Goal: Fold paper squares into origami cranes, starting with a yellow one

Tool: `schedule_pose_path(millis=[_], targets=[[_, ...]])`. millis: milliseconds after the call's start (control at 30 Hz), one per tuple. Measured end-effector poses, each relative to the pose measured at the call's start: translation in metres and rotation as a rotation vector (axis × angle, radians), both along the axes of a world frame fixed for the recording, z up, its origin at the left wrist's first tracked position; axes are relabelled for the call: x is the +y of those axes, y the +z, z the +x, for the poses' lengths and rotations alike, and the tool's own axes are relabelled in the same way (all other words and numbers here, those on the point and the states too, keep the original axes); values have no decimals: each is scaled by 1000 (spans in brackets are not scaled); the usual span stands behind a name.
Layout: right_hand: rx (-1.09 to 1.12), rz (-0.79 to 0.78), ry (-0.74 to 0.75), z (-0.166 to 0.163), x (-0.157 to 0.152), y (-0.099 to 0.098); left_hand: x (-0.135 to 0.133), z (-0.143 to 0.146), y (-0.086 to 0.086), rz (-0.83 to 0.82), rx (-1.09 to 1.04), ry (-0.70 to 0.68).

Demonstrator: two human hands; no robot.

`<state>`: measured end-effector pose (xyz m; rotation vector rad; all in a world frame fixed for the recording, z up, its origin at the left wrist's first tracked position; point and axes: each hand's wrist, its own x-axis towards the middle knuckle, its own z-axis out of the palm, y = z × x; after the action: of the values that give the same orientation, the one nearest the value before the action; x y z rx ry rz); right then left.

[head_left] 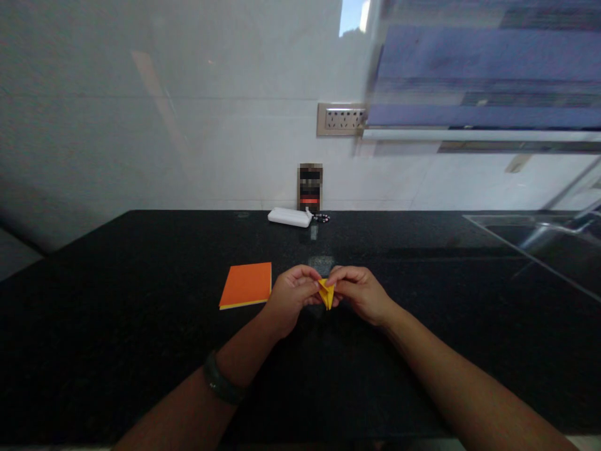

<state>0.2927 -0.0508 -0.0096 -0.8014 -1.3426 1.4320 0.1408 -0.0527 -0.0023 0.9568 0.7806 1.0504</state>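
Yellow folded paper above the counter

From here I see my left hand and right hand pinching it. Orange paper sheets lie beside the left; a white block sits behind. The sink's contents I can't make out.

The head camera looks forward and down across the dark counter.

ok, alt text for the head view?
A left hand and right hand hold small folded yellow paper over a black counter. Orange paper lies left of them; a flat white block sits behind, near the wall.
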Motion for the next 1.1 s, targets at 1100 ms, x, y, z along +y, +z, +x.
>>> schedule_pose_path(millis=[1100], targets=[[-333, 303, -172, -1, -3, 10, 1, 5, -5, 331, 371, 226]])
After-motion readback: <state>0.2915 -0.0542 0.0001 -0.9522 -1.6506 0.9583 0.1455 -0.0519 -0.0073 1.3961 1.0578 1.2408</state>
